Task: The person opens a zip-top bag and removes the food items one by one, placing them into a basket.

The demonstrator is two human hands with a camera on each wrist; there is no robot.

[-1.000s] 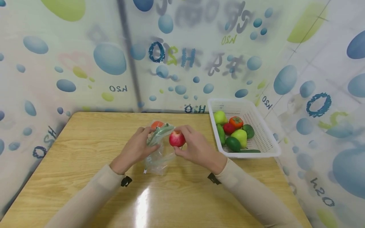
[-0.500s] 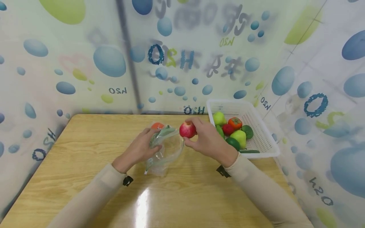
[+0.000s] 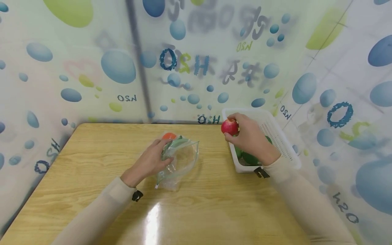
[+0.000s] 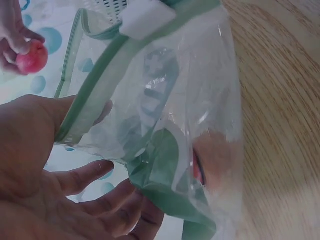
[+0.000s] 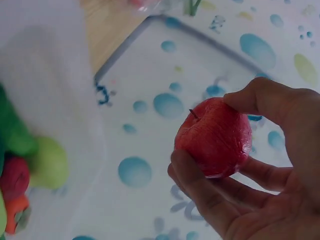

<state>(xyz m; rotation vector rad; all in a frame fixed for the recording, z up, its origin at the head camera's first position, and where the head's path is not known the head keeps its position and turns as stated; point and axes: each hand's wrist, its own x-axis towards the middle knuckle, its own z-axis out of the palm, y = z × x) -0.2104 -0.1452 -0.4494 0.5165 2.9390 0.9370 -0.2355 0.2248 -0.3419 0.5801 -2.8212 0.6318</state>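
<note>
A red apple [image 5: 215, 137] is pinched between the thumb and fingers of my right hand [image 3: 252, 137], above the left edge of the white basket [image 3: 237, 166]. My left hand [image 3: 150, 158] grips the rim of a clear zip bag [image 4: 215, 75] with green trim, its thumb inside the mouth in the left wrist view. The mouth of the bag gapes toward the right. Inside or behind the bag's far end shows an orange-red round thing [image 3: 169, 136], partly hidden by the bag and hand.
In the basket lie several fruits and vegetables, among them a yellow-green pear-like fruit [image 5: 47, 162] and an orange persimmon [image 5: 17, 214]; my right hand covers many of them in the head view. The wooden table [image 3: 101, 146] meets a patterned wall [image 3: 190, 81] behind.
The right hand has carried the apple away from the bag's mouth, rightward to above the basket's edge. The left hand stays on the bag, whose mouth has spread wider.
</note>
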